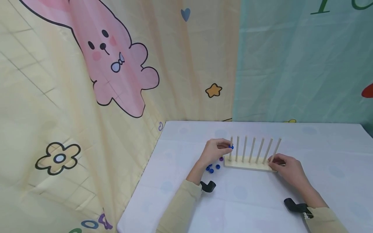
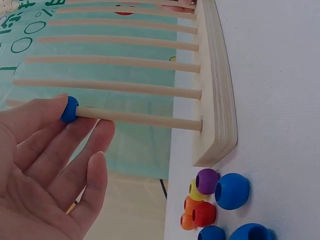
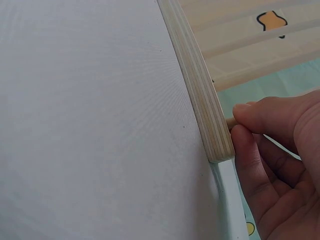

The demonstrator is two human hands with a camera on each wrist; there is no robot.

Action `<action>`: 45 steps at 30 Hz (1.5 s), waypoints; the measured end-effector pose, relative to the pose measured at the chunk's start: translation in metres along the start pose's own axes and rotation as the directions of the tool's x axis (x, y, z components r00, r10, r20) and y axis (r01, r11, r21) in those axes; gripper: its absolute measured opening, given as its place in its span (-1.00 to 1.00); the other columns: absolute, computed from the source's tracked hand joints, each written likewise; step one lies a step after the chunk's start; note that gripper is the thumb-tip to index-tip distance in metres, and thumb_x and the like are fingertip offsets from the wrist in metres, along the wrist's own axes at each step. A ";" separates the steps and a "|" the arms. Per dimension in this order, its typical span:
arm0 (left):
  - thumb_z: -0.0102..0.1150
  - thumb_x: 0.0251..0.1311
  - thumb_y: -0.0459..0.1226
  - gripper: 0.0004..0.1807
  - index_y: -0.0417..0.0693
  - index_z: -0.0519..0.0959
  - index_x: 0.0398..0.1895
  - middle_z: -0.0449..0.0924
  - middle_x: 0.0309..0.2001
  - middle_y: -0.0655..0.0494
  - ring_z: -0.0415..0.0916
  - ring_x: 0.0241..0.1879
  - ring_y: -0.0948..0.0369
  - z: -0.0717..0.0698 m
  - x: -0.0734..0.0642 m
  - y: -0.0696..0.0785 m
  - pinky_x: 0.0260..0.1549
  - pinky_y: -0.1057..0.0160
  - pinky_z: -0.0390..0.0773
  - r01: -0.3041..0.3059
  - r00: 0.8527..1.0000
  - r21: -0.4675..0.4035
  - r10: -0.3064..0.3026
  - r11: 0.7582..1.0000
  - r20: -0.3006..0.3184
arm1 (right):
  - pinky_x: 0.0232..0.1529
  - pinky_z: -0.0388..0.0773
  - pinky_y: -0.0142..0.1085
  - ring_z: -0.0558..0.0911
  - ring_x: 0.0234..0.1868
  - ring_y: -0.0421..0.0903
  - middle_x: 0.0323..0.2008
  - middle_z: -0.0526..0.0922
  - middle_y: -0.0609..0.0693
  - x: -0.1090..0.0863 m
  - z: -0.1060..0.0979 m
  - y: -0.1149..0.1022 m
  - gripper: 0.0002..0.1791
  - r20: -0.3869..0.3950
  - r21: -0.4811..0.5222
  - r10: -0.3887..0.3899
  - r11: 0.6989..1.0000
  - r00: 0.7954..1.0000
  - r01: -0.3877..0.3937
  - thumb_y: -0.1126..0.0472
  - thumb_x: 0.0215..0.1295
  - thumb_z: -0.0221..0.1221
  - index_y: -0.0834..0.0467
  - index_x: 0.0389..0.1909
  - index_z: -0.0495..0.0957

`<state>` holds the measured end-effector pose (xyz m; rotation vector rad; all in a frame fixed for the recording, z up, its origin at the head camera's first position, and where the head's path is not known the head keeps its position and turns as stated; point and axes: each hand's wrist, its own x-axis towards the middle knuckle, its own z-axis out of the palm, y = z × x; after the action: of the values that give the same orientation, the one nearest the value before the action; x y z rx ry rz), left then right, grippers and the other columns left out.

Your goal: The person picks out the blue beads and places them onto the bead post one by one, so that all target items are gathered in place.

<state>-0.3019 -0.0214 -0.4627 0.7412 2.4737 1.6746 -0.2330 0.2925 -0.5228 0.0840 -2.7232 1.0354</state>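
Note:
A wooden base (image 1: 247, 164) with several upright pegs stands on the table. My left hand (image 1: 214, 150) pinches a blue bead (image 2: 71, 110) between thumb and fingertip. That bead is threaded on the leftmost peg (image 2: 145, 119), on its upper part, with bare peg below it. At the base's other end my right hand (image 1: 288, 168) pinches the foot of the rightmost peg (image 1: 275, 149), thumb and forefinger close by the base's edge in the right wrist view. Every peg shows bare apart from the leftmost one.
Loose beads lie on the table left of the base: a purple bead (image 2: 207, 181), a red bead (image 2: 204, 214), a blue bead (image 2: 232, 191), and several orange, yellow and blue others. A patterned curtain (image 1: 186, 64) hangs behind the white table (image 1: 242, 200).

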 end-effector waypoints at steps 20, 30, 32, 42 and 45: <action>0.42 0.21 -0.25 -0.80 0.06 0.74 -0.09 0.69 -0.30 0.33 0.66 -0.28 0.36 0.008 0.000 -0.017 -0.33 0.20 0.68 0.085 0.996 -0.006 -0.084 0.996 0.017 | -0.41 0.51 -0.35 0.66 -0.19 0.06 -0.29 0.71 -0.02 -0.001 -0.002 0.001 -0.92 -0.011 -0.001 -0.017 1.000 1.000 0.017 0.18 0.30 0.34 0.06 -0.25 0.65; 0.44 0.18 -0.29 -0.78 0.02 0.74 -0.09 0.70 -0.30 0.32 0.65 -0.29 0.39 0.010 -0.001 -0.022 -0.31 0.33 0.64 0.105 0.994 0.022 -0.106 0.994 0.012 | -0.39 0.51 -0.32 0.66 -0.19 0.05 -0.29 0.71 -0.01 0.000 0.000 0.001 -0.91 -0.008 -0.008 -0.015 1.000 1.000 0.015 0.17 0.30 0.34 0.07 -0.24 0.65; 0.45 0.17 -0.29 -0.79 0.02 0.75 -0.11 0.69 -0.31 0.33 0.65 -0.30 0.40 0.011 -0.001 -0.022 -0.31 0.35 0.63 0.106 0.994 0.034 -0.106 0.994 0.010 | -0.39 0.51 -0.32 0.65 -0.20 0.04 -0.29 0.71 -0.01 0.000 0.001 0.001 -0.90 -0.009 -0.013 -0.015 1.000 1.000 0.015 0.16 0.30 0.35 0.07 -0.24 0.65; 0.47 0.15 -0.27 -0.82 0.07 0.76 -0.16 0.68 -0.35 0.40 0.63 -0.30 0.43 0.013 -0.001 -0.030 -0.28 0.38 0.60 0.099 0.995 0.119 -0.101 0.988 0.013 | -0.42 0.51 -0.33 0.65 -0.22 0.03 -0.30 0.71 -0.01 -0.001 0.002 0.002 -0.91 -0.018 -0.009 -0.019 1.000 1.000 0.019 0.17 0.30 0.35 0.07 -0.25 0.65; 0.47 0.14 -0.25 -0.82 0.08 0.77 -0.17 0.67 -0.36 0.40 0.61 -0.29 0.43 0.015 -0.002 -0.032 -0.26 0.38 0.59 0.105 0.994 0.149 -0.109 0.983 0.016 | -0.43 0.50 -0.36 0.65 -0.22 0.02 -0.30 0.71 -0.02 -0.001 0.003 0.004 -0.92 -0.020 -0.014 -0.022 1.000 1.000 0.022 0.18 0.30 0.35 0.06 -0.25 0.65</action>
<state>-0.3066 -0.0193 -0.4981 0.6243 2.5927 1.4507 -0.2330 0.2929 -0.5278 0.1004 -2.7049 1.0066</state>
